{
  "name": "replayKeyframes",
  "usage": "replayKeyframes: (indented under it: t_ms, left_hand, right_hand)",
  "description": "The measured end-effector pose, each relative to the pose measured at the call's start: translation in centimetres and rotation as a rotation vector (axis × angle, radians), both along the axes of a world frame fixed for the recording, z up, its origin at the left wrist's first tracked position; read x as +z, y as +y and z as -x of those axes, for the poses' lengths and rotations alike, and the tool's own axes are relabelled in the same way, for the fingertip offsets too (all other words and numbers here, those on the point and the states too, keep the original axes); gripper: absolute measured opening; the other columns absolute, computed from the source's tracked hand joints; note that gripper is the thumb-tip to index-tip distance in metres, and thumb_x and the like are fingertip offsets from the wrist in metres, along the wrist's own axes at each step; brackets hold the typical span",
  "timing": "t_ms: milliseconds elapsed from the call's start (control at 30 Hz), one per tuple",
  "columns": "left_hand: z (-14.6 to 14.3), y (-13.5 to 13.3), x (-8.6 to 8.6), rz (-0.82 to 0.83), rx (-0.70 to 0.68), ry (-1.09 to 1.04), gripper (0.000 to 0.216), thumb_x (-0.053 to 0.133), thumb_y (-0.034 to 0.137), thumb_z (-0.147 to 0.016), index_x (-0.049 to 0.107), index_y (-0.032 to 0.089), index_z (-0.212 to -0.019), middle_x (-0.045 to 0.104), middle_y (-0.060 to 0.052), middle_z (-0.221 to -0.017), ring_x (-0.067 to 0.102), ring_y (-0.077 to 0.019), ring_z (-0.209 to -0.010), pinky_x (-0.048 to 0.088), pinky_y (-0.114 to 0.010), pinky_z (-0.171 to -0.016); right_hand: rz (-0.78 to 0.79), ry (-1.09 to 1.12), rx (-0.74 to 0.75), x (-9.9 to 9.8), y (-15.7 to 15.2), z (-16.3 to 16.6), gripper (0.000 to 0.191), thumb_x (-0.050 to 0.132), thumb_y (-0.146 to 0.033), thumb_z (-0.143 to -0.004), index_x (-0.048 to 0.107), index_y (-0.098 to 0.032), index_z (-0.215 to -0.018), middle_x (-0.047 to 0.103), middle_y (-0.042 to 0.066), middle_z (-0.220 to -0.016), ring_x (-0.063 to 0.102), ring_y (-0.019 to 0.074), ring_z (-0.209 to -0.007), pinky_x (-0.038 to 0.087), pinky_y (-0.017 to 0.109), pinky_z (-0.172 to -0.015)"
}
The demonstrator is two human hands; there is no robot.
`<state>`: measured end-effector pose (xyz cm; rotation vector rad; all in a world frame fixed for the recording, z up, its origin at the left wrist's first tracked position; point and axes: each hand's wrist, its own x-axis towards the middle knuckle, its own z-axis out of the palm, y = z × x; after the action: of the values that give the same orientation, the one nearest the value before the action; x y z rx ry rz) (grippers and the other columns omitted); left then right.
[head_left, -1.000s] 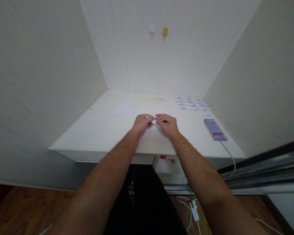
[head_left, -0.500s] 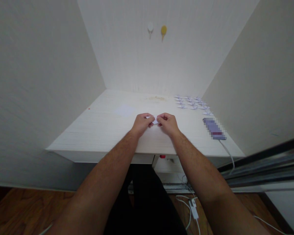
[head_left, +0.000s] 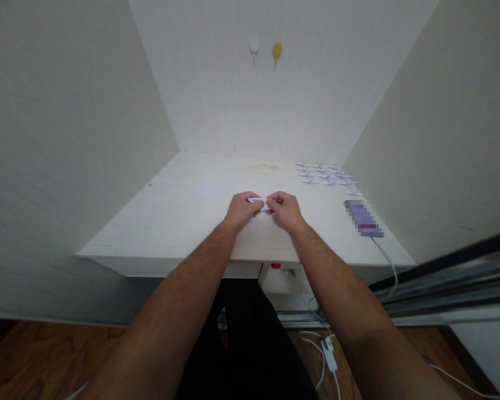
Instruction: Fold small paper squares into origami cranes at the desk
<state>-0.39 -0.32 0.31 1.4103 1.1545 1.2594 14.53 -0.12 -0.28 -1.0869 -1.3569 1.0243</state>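
Observation:
Both my hands meet over the middle of a white desk (head_left: pixel 170 222). My left hand (head_left: pixel 240 210) and my right hand (head_left: pixel 286 210) each pinch one end of a small folded white paper piece (head_left: pixel 260 203), fingers curled closed on it. The paper is held just above the desk top, mostly hidden by my fingertips. A faint pale paper sheet (head_left: pixel 210 189) lies flat on the desk to the left, beyond my left hand.
Several small folded paper cranes (head_left: pixel 327 175) stand at the desk's back right. A phone (head_left: pixel 363 218) with a white cable lies near the right edge. Walls enclose the desk on three sides; two hooks (head_left: pixel 265 50) hang on the back wall. Cables lie on the wooden floor.
My hands have drawn slightly closer together on the paper piece. The view has shifted a little; nothing else has moved.

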Motion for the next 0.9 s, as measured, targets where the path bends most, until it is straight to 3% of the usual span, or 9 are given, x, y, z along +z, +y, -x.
replayKeyframes:
  t_ms: [333, 900]
  left_hand:
    - [-0.05, -0.19, 0.26, 0.000, 0.039, -0.001, 0.017, 0.070, 0.029, -0.063, 0.066, 0.014, -0.069, 0.056, 0.001, -0.048, 0.048, -0.0100, -0.045, 0.035, -0.022, -0.045]
    - [-0.06, -0.36, 0.46, -0.003, 0.023, -0.022, 0.020, 0.072, 0.031, -0.063, 0.066, 0.013, -0.071, 0.058, 0.001, -0.051, 0.050, -0.0100, -0.045, 0.036, -0.022, -0.046]
  right_hand:
    - [0.002, -0.048, -0.001, -0.60, 0.28, 0.05, 0.021, 0.065, -0.035, -0.070, 0.061, -0.017, -0.078, 0.062, -0.002, -0.060, 0.057, 0.0104, -0.050, 0.044, 0.022, -0.049]
    - [0.102, 0.090, 0.047, -0.07, -0.06, -0.14, 0.027, 0.075, -0.032, -0.058, 0.062, -0.015, -0.075, 0.064, -0.001, -0.065, 0.056, 0.0093, -0.052, 0.049, 0.023, -0.051]
